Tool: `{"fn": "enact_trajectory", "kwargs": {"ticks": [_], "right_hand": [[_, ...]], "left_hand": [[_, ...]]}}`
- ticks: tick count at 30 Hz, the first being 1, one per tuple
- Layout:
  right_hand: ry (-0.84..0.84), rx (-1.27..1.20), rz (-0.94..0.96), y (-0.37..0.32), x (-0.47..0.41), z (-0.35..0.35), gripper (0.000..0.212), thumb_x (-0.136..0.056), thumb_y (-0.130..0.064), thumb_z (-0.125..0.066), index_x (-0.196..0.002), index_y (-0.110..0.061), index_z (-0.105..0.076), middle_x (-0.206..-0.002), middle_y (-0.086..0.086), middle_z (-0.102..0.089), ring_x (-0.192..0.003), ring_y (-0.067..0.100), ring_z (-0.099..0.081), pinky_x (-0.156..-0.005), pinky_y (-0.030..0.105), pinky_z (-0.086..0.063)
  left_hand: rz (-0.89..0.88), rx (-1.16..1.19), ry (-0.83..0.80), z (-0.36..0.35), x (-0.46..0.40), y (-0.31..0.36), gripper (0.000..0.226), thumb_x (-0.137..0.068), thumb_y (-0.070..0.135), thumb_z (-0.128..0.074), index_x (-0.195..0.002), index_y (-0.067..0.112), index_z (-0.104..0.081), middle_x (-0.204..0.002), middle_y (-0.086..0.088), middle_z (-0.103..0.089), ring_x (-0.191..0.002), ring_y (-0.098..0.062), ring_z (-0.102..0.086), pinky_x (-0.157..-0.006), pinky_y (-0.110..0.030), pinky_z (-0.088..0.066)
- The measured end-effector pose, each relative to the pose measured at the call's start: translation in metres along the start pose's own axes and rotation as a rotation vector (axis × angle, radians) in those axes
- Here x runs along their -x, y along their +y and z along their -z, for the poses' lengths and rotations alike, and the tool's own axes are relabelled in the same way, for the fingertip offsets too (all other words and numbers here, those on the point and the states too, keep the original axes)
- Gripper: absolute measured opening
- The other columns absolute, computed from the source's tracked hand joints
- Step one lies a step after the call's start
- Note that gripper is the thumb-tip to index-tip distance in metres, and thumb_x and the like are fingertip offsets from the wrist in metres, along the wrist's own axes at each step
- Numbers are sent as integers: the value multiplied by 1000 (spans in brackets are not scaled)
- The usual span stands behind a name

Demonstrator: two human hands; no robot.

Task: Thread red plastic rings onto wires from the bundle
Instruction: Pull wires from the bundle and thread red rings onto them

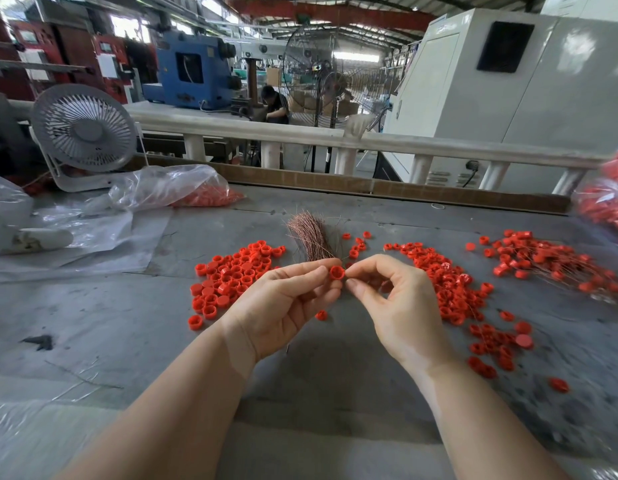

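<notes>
Red plastic, a single ring [337,272], sits pinched at the fingertips of the left hand [286,306], thumb and forefinger curled round it with its open side turned toward the camera. That hand is raised above the counter [300,393], palm facing inward, forearm running down toward the lower left. Its grip also clasps the copper wire bundle [309,237], whose strands fan up and away behind the fingers.

Just right of this grip, the right hand [397,306] meets the ring with thumb and forefinger pressed tip to tip, the other fingers loosely arched above the palm. Whether a wire lies in that pinch is too fine to tell.

Left of the grip, a heap of loose red rings [231,275] spreads over the grey counter. Right of it lies a longer scatter of rings [449,289], and farther right a pile of rings already strung on wires [550,265]. A few stray rings rest just beyond the grip, beside the bundle, and one lies below the left hand.

Far left of the grip, a clear plastic bag of red rings [182,188] slumps next to a small white desk fan [84,133]. Another bag of red parts [609,199] shows blurred at the far right edge.
</notes>
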State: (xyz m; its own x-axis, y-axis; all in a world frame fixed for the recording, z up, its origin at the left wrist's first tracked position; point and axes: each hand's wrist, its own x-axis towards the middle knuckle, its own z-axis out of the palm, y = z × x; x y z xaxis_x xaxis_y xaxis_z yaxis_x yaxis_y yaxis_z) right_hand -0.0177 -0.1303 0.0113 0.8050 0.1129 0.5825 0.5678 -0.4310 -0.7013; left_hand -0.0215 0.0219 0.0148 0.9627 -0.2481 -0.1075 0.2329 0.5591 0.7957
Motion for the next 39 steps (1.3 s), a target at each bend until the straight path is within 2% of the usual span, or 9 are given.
{"fn": "enact_trajectory", "kwargs": {"ticks": [13, 19, 25, 35, 39], "right_hand": [[21, 7, 10, 1, 0, -1, 16, -79, -1, -69, -76, -17, -69, -70, -8, -66, -67, 4, -58, -64, 9, -41], [31, 8, 0, 2, -1, -2, 16, -79, -3, -69, -76, -19, -68, -71, -7, -67, -67, 5, -58, -66, 15, -44], [36, 8, 1, 1, -1, -1, 17, -79, -3, -69, -75, -19, -68, -70, -8, -66, -66, 3, -57, -64, 10, -40], [13, 1, -23, 0, -1, -2, 22, -82, -2, -65, -75, -23, -67, -69, -8, -66, -65, 3, -57, -65, 16, -45], [15, -6, -19, 0, -1, -1, 21, -81, -1, -66, -76, -21, -68, -69, -8, -66, -66, 2, -57, -64, 12, -43]], "left_hand": [[-19, 12, 8, -1, 0, 0, 22, -67, 1, -57, -76, 5, -76, -75, -10, -71, -65, -12, -69, -63, -18, -57], [-33, 4, 6, -1, -1, -1, 22, -68, 0, -56, -75, 6, -76, -74, -10, -71, -66, -11, -69, -61, -17, -56], [-30, 17, -15, -1, 0, 0, 24, -68, -2, -55, -78, 4, -76, -76, -11, -71, -69, -12, -69, -62, -17, -56], [-45, -17, -53, -2, 1, -1, 26, -66, 0, -57, -78, 9, -77, -75, -8, -71, -67, -10, -69, -63, -17, -56], [-45, -29, -59, -1, 0, -1, 25, -66, 0, -57, -77, 10, -77, -74, -7, -71, -65, -10, -68, -63, -17, -56]]}}
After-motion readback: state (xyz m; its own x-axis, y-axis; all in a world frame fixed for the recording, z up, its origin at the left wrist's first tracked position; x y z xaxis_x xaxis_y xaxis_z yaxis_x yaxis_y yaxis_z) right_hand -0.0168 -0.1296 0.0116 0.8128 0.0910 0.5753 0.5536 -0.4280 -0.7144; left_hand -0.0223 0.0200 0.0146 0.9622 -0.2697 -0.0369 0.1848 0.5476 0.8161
